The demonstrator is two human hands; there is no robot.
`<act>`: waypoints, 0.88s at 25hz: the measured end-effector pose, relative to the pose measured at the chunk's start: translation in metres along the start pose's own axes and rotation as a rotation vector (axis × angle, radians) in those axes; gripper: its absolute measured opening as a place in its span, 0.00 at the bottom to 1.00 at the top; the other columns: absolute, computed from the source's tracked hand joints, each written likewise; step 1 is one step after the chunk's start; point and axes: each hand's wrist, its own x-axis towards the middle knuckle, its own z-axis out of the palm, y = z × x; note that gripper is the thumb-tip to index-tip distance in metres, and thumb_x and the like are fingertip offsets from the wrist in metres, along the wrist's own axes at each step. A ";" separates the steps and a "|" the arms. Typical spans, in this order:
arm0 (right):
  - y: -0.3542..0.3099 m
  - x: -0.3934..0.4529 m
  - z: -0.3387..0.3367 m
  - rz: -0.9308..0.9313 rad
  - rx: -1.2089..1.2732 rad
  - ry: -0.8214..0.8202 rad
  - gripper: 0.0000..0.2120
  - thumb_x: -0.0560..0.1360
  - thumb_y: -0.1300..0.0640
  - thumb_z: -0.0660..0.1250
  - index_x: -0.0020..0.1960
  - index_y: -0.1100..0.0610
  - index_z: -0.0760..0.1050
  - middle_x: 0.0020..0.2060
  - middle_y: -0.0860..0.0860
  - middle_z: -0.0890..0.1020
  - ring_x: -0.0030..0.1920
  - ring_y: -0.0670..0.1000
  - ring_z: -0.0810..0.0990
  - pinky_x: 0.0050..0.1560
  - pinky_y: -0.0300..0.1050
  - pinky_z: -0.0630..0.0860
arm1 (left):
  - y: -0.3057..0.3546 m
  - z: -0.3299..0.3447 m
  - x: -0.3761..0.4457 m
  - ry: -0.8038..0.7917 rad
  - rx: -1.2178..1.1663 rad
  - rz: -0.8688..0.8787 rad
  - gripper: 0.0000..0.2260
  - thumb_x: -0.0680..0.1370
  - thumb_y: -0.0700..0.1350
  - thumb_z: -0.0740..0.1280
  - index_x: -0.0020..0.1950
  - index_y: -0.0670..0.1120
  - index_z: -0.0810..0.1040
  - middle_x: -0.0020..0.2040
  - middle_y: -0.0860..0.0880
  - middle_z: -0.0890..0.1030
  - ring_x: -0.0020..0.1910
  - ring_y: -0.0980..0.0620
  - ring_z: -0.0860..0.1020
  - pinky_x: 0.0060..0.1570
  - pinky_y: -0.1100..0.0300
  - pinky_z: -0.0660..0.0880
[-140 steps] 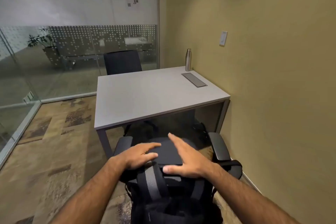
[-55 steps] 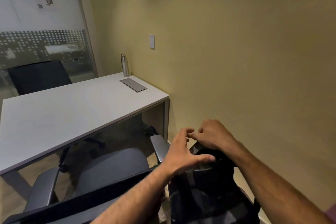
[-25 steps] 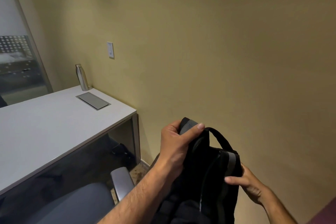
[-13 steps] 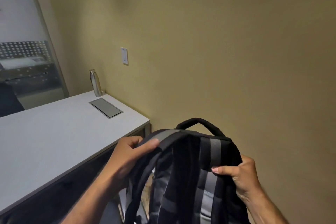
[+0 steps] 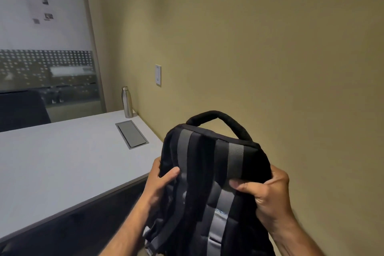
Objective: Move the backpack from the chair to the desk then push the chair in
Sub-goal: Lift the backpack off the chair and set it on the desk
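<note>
Head view: the backpack is held aloft, gripped at its sides by the left hand and right hand, just right of the table. Setting it down remains; the chair is unseen.

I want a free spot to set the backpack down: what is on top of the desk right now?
On the desk stand a steel bottle at the far corner by the wall and a flush grey cable hatch nearer. The backpack, held in the left hand and right hand, hides the near corner.
</note>
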 end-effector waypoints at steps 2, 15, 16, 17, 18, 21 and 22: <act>0.011 0.031 0.010 -0.034 0.019 -0.037 0.18 0.53 0.72 0.79 0.43 0.61 0.87 0.40 0.60 0.89 0.39 0.61 0.88 0.38 0.51 0.85 | 0.008 -0.002 0.028 0.089 -0.022 0.047 0.41 0.60 0.63 0.75 0.69 0.49 0.72 0.66 0.43 0.79 0.64 0.41 0.79 0.65 0.38 0.77; 0.142 0.242 0.160 -0.141 0.092 -0.080 0.17 0.58 0.69 0.80 0.45 0.57 0.86 0.42 0.51 0.90 0.43 0.54 0.89 0.46 0.47 0.86 | 0.039 -0.114 0.268 0.373 0.032 0.233 0.36 0.65 0.61 0.74 0.67 0.41 0.77 0.61 0.38 0.83 0.60 0.37 0.82 0.62 0.37 0.80; 0.152 0.259 0.175 -0.142 0.099 -0.081 0.18 0.58 0.69 0.80 0.45 0.56 0.86 0.42 0.50 0.90 0.44 0.53 0.89 0.46 0.44 0.85 | 0.041 -0.127 0.291 0.369 0.036 0.233 0.36 0.65 0.61 0.74 0.67 0.41 0.77 0.61 0.38 0.83 0.60 0.37 0.82 0.61 0.37 0.80; 0.163 0.278 0.191 -0.136 0.106 -0.077 0.19 0.58 0.69 0.80 0.46 0.55 0.85 0.42 0.49 0.90 0.43 0.51 0.89 0.46 0.42 0.84 | 0.044 -0.141 0.315 0.364 0.046 0.232 0.34 0.66 0.60 0.75 0.66 0.42 0.77 0.60 0.39 0.83 0.60 0.38 0.82 0.61 0.39 0.80; 0.173 0.295 0.205 -0.128 0.108 -0.070 0.19 0.58 0.69 0.80 0.45 0.54 0.85 0.42 0.48 0.90 0.43 0.49 0.89 0.45 0.40 0.84 | 0.046 -0.153 0.338 0.351 0.055 0.229 0.31 0.67 0.60 0.74 0.65 0.45 0.77 0.60 0.42 0.84 0.60 0.41 0.82 0.61 0.40 0.80; 0.211 0.347 0.247 -0.092 0.091 -0.052 0.18 0.59 0.68 0.80 0.46 0.53 0.84 0.42 0.46 0.90 0.44 0.49 0.89 0.45 0.41 0.84 | 0.048 -0.185 0.406 0.295 0.062 0.194 0.21 0.70 0.63 0.73 0.59 0.57 0.77 0.60 0.49 0.84 0.61 0.47 0.82 0.61 0.46 0.81; 0.225 0.362 0.258 -0.082 0.084 -0.045 0.18 0.59 0.67 0.80 0.46 0.53 0.84 0.42 0.46 0.90 0.44 0.50 0.89 0.46 0.41 0.84 | 0.047 -0.195 0.426 0.284 0.061 0.186 0.22 0.70 0.65 0.74 0.59 0.58 0.77 0.61 0.50 0.83 0.61 0.48 0.82 0.60 0.48 0.81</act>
